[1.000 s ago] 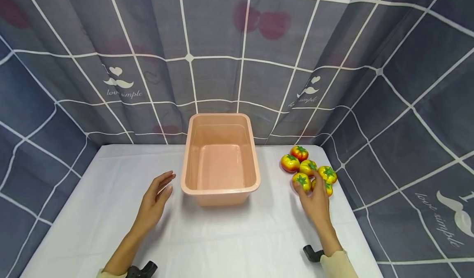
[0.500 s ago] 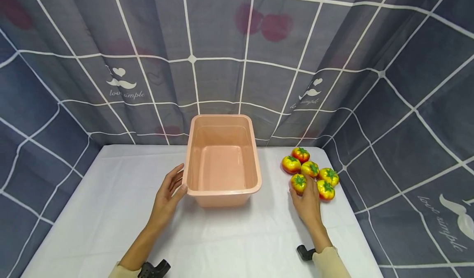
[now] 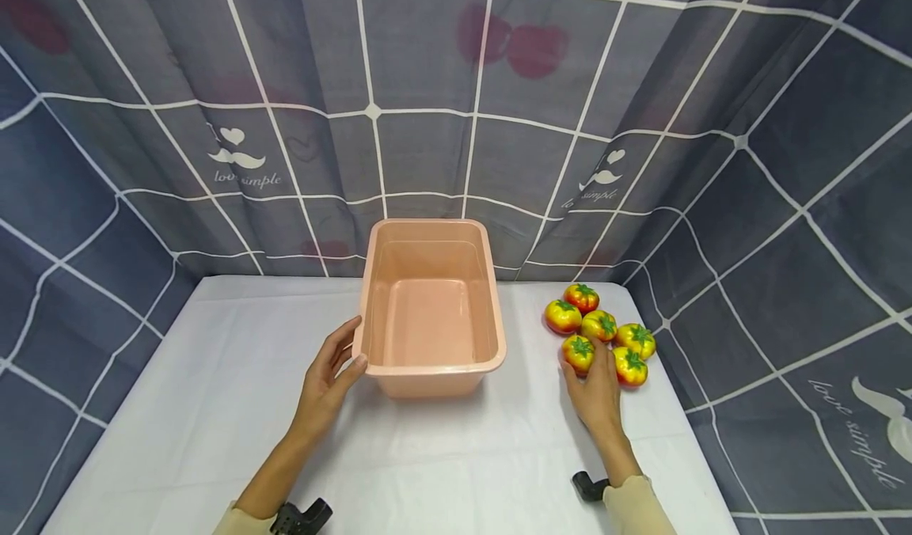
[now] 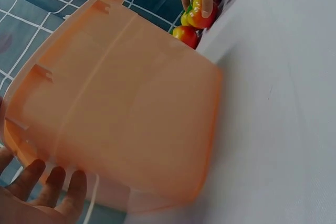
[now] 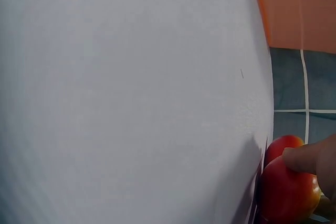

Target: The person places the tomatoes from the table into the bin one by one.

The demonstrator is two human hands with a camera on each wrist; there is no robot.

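A pink plastic basin (image 3: 427, 372) stands mid-table with nothing inside. My left hand (image 3: 322, 386) rests at its near left corner, thumb at the rim and fingers spread along the left side. In the left wrist view, several extended fingers (image 4: 55, 187) lie against the basin's outer wall. On the right, my right hand (image 3: 597, 396) grips the nearest yellow-red tomato (image 3: 577, 351), which has a green leafy top. Its thumb (image 5: 302, 159) presses the tomato's red side in the right wrist view. The tomato sits low, at the cloth.
Several similar tomatoes (image 3: 598, 325) cluster behind and to the right of the held one. A white cloth (image 3: 442, 464) covers the table. Grey checked curtains (image 3: 420, 155) hang close behind and along both sides. Each wrist wears a black camera mount (image 3: 302, 517).
My left hand has moved right and forward to the basin's corner. My right hand has shifted slightly left and closed on the nearest tomato, uncovering the one at right.
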